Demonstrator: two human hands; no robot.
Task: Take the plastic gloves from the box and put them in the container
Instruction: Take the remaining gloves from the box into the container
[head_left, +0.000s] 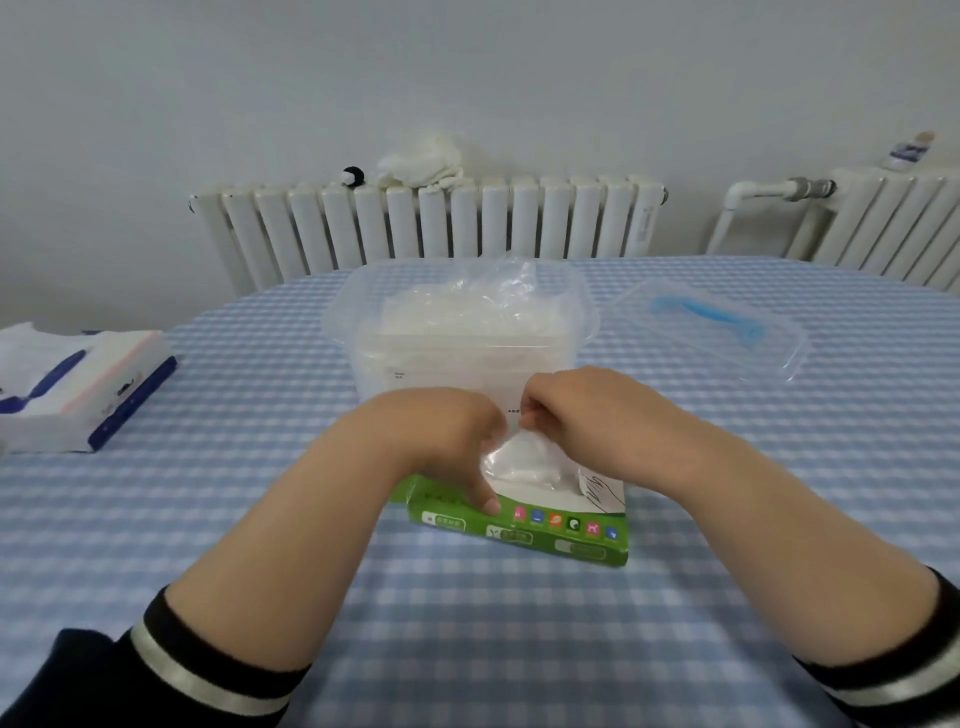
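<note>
A green and white glove box lies flat on the checked tablecloth just in front of me. A clear plastic glove sticks up out of its top opening. My right hand pinches the top of that glove above the box. My left hand rests on the left part of the box, its thumb pressed against the green front edge. Behind the box stands a clear plastic container without its lid, holding a stack of crumpled clear gloves.
The container's clear lid with a blue handle lies to the right on the table. A white and blue tissue pack sits at the left edge. White radiators stand behind the round table.
</note>
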